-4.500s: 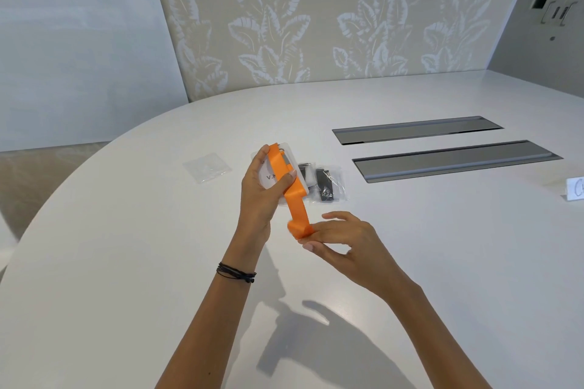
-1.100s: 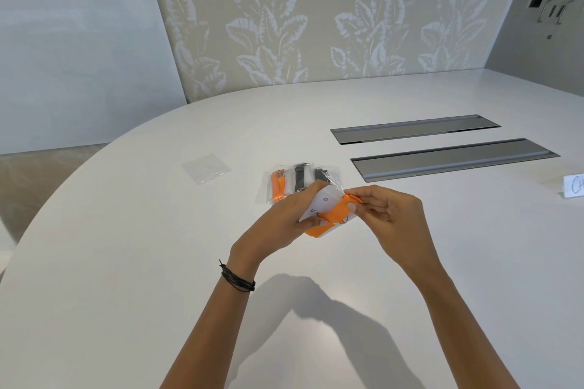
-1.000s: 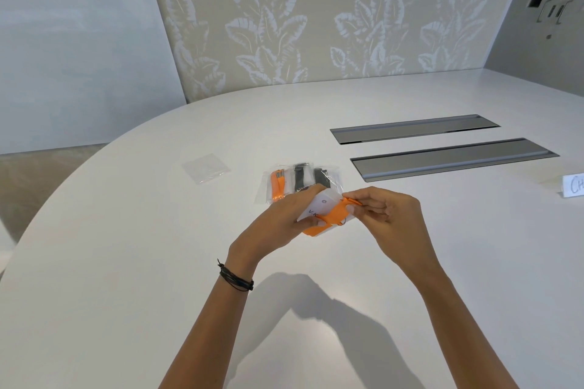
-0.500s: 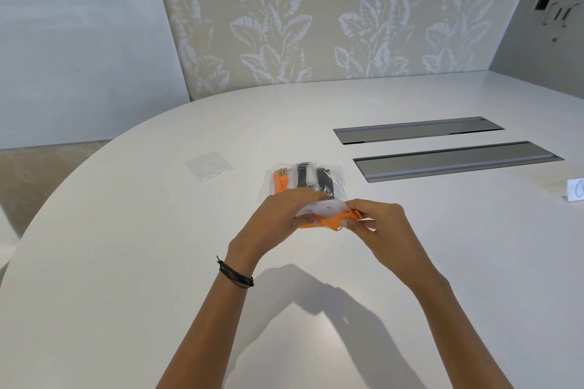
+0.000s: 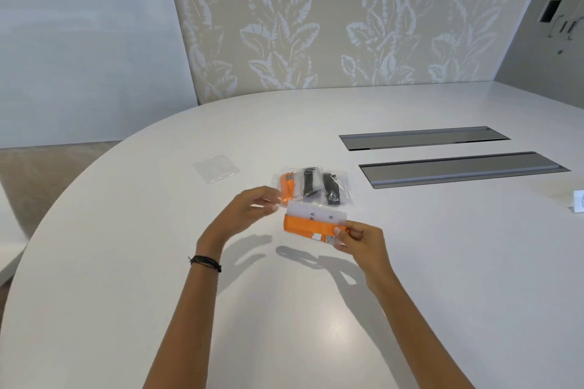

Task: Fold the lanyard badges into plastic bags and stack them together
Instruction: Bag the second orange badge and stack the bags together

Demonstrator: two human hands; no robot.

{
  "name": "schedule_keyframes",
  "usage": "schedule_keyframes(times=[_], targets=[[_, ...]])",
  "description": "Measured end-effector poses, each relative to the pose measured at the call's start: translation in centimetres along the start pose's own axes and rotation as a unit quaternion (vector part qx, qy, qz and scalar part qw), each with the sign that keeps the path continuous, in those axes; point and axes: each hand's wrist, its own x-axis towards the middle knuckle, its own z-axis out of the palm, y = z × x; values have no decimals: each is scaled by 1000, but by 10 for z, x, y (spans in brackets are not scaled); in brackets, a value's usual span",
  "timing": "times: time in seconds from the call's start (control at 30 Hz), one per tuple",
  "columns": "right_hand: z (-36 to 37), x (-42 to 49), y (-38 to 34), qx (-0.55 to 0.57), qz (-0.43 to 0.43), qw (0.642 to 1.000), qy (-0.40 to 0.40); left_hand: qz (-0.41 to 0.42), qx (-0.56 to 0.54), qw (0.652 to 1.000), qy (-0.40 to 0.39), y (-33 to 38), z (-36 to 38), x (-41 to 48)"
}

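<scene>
While the right hand [image 5: 360, 238] pinches one end of the folded orange lanyard [image 5: 308, 226] between thumb and fingertips, the white badge card [image 5: 316, 215] lies against the strap's far edge, the whole bundle held just above the table [image 5: 126, 262]. Grip at the end likely keeps the folds from springing open and leaves the rest of the bundle free to enter a bag.

Left hand [image 5: 252, 205]: fingers loosely curled, partly spread, close to the card's left end; it grips nothing I can make out. Contact with the card cannot be confirmed. Its pose suggests it is free to fetch a bag.

Empty plastic bag [image 5: 216, 168]: flat on the table, well to the left and farther away, apart from everything else. Judged the next one to fill.

Finished bags [image 5: 313, 188]: overlapping cluster just beyond the hands, one with orange strap, others with black. Presumably the stack where this one joins.

Obstructions: none between left hand and empty bag. Finished bags sit near the bundle, so a sweep could disturb them. Two grey cable trays [image 5: 461, 167] in the tabletop and a small white card stand [image 5: 578, 204] lie well to the right, out of the way.
</scene>
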Motion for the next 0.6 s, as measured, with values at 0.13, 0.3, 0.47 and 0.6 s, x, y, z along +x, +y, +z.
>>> schedule_keyframes(times=[0.13, 0.3, 0.47, 0.6], targets=[[7, 7, 8, 105, 41, 994, 10, -18, 49, 988, 145, -57, -9, -4], [18, 10, 19, 126, 45, 991, 1, -21, 178, 963, 201, -108, -14, -9], [23, 8, 27, 109, 13, 993, -29, -18, 276, 943, 187, -122, -29, 13], [22, 6, 31, 109, 19, 993, -39, -30, 294, 936, 191, -133, -41, 30]])
